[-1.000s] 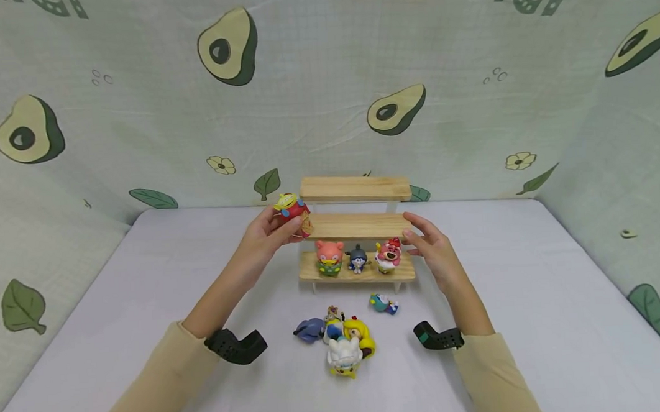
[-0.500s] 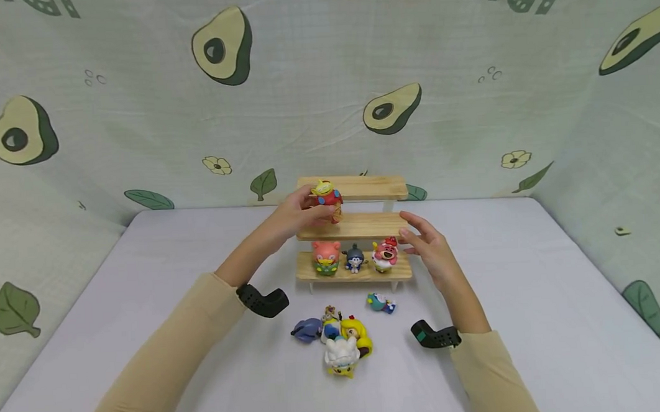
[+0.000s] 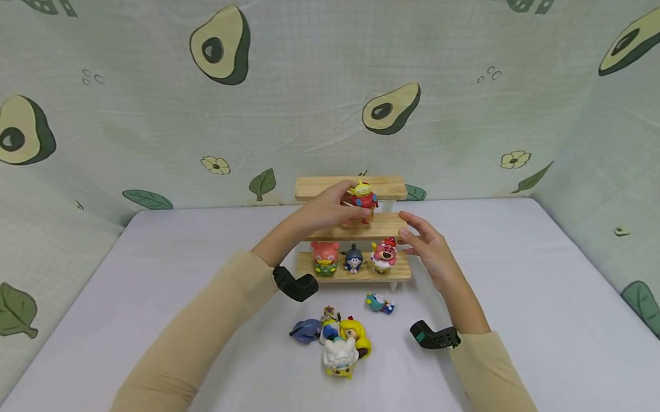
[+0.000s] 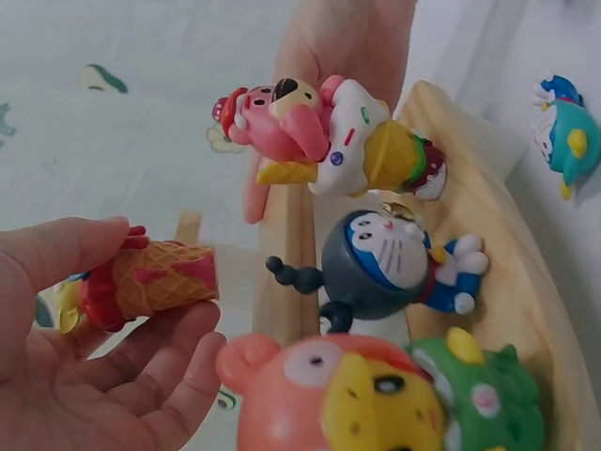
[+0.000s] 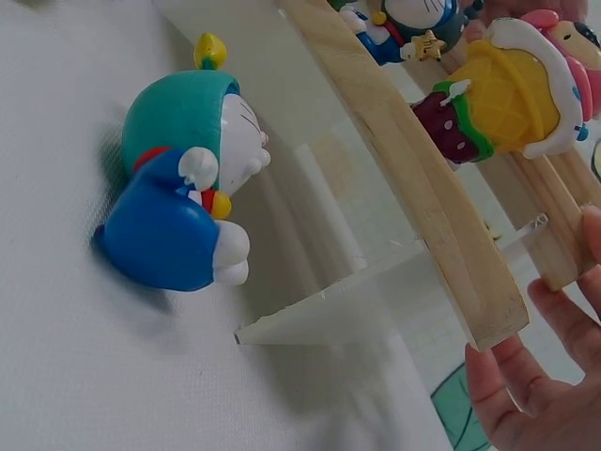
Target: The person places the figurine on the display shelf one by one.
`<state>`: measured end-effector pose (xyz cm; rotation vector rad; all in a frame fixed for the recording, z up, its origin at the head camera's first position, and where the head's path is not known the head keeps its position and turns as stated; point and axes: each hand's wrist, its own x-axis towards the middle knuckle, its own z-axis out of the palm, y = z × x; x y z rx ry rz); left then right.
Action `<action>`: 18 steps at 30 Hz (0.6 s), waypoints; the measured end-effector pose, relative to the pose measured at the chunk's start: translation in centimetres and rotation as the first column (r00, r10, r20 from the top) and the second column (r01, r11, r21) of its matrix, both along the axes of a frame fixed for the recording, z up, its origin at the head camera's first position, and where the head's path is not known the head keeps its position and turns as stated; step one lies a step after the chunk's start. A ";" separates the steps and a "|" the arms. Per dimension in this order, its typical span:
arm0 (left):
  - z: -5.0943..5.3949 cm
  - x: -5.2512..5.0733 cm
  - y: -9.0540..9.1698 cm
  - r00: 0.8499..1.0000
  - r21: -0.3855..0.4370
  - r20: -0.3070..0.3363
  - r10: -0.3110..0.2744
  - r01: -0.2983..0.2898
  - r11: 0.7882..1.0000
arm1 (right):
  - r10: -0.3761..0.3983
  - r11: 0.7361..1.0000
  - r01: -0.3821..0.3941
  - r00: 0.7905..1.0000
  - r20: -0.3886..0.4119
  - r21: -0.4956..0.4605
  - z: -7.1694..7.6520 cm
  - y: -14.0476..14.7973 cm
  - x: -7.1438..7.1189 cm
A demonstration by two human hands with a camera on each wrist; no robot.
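My left hand (image 3: pixel 330 207) pinches a figurine (image 3: pixel 364 198) with a yellow top, red body and waffle-cone base. It is upright in the head view, just over the middle tier of a wooden display shelf (image 3: pixel 334 232); whether its base touches the wood I cannot tell. With thumb and fingers, my right hand (image 3: pixel 436 253) grips that tier's right end. On the lowest tier stand a pink figurine (image 4: pixel 310 395) with a yellow muzzle, a dark-hooded cat figurine (image 4: pixel 385 254) and a pink bear figurine (image 4: pixel 366 141) on a cone.
Before the shelf lies a teal-hooded blue figurine (image 5: pixel 169 225). Nearer me is a cluster with a blue-grey figurine (image 3: pixel 305 330), a yellow-haired one (image 3: pixel 356 332) and a white one (image 3: pixel 340 355). An avocado-print cloth (image 3: pixel 302 108) hangs behind.
My left hand has carried the cone-based figurine rightward, from the shelf's left end to right of the middle tier's centre. My right hand stays at the shelf's right end.
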<state>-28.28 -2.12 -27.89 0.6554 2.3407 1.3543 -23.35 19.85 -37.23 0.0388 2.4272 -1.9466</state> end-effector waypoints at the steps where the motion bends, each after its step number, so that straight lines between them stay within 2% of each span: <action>1: 0.1 0.0 0.2 1.000 -0.002 -0.001 -0.007 0.007 1.000 | 0.000 1.000 0.000 1.000 0.002 -0.001 0.0 0.0 0.0; 9: 0.4 -0.4 2.0 0.998 -0.076 0.067 -0.016 0.021 0.997 | -0.005 1.000 0.005 1.000 0.013 0.006 0.1 0.0 -0.1; 18: 0.0 -0.3 2.6 0.995 -0.079 0.072 -0.064 0.069 0.994 | 0.013 1.000 -0.013 1.000 0.009 -0.004 0.1 0.1 0.0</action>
